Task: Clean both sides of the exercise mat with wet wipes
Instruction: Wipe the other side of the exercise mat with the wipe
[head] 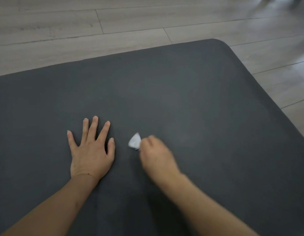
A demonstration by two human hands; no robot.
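A dark grey exercise mat (181,92) lies flat on the floor and fills most of the view; its rounded far right corner shows at the top. My left hand (91,150) rests palm down on the mat with fingers spread and straight. My right hand (156,154), blurred by motion, grips a crumpled white wet wipe (135,141) that sticks out on its left side and touches the mat.
Light wood-look plank floor (79,28) surrounds the mat at the back and on the right. A dark blurred object (299,2) sits at the top right corner.
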